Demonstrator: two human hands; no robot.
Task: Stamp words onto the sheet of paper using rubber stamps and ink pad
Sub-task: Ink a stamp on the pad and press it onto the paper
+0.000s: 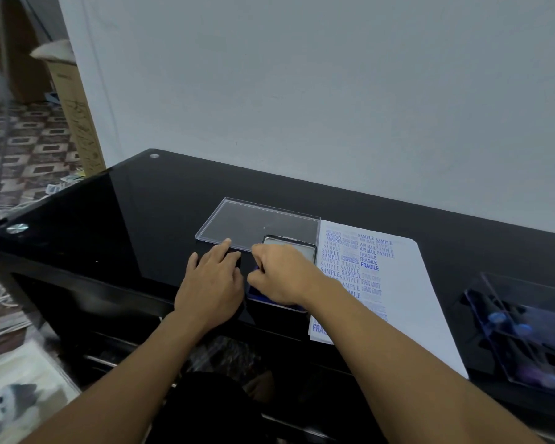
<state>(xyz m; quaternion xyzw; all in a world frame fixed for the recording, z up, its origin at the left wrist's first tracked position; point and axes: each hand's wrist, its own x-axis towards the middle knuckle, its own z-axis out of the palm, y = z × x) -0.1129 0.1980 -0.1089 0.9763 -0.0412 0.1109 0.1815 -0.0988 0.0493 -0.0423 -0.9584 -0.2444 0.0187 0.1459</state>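
Note:
The white sheet of paper (407, 283) lies on the black table, right of centre, with several blue words stamped down its left side. Just left of it sits the ink pad (263, 299), its hinged lid (302, 248) standing up behind. My right hand (282, 277) hovers over the pad with curled fingers that pinch a small rubber stamp (255, 269). Only a bit of blue shows under the fingers. My left hand (212, 283) lies flat with straight fingers on the table, beside the pad's left edge.
A clear plastic lid (257, 222) lies flat behind the hands. At the far right stands a clear-lidded case (526, 341) holding several blue-handled stamps. The glass table's front edge (141, 299) runs close below my wrists. A wall rises behind the table.

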